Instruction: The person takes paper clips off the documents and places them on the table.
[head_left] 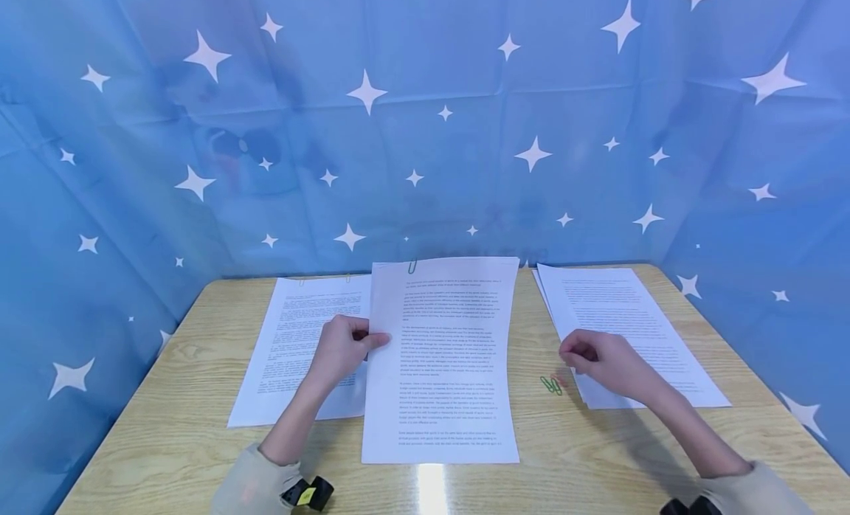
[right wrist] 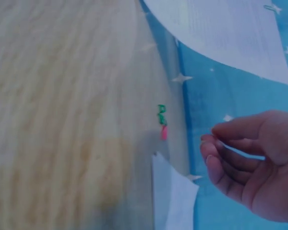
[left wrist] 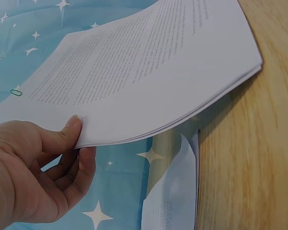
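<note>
My left hand (head_left: 341, 350) pinches the left edge of a thin stack of printed sheets (head_left: 445, 367), thumb on the front and fingers behind. The stack is raised off the table at the middle, and a green paper clip (left wrist: 16, 92) sits on its top edge near the left corner. My right hand (head_left: 611, 361) hovers at the left edge of another printed stack (head_left: 631, 316), fingers loosely curled with nothing visible between them. Just left of it, green paper clips (head_left: 550, 385) and a pink paper clip (right wrist: 164, 132) lie on the table.
A third printed stack (head_left: 285, 353) lies at the left of the wooden table (head_left: 166, 389), partly covered by the raised sheets, with yellowish paper clips (head_left: 348, 278) on its top edge. Behind the table hangs a blue curtain (head_left: 425, 131) with white stars.
</note>
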Motion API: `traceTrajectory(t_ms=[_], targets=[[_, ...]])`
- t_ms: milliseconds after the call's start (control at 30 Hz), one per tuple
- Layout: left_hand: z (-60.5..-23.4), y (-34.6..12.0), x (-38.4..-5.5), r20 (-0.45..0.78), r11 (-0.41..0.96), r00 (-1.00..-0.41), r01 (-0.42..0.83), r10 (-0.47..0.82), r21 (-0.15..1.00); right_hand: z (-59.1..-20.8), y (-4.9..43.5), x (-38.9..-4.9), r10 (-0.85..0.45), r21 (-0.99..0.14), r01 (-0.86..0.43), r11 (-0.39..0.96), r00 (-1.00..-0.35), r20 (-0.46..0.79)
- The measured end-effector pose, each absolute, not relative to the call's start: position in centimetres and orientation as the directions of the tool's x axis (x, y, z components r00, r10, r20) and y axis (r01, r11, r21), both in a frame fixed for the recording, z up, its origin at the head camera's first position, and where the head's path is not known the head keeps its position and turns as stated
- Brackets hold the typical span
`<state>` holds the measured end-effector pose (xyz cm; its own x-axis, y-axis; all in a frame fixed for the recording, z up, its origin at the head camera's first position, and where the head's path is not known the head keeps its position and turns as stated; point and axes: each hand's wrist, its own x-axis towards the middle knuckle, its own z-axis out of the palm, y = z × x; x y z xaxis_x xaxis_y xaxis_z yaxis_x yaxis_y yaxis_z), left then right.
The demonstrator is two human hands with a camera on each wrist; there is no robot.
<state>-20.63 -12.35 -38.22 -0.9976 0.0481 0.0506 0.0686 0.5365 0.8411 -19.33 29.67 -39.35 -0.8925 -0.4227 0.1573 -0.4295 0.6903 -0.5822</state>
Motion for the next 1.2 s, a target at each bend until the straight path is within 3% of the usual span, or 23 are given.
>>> traceTrajectory(t_ms=[600, 1200], targets=[[-38.4, -12.1, -20.6, 0.066, 0.54, -0.996, 0.086, 0.057, 0.838, -35.8, 26.4, -20.7, -0.308, -0.614, -0.486, 0.622, -0.873, 0.379], [-38.5, -11.7, -20.4, 0.06, 0.543, -0.996, 0.087, 0.067, 0.835, -33.6, 22.2, -21.7, -0.273, -0.732, -0.548, 0.404, -0.836, 0.476]])
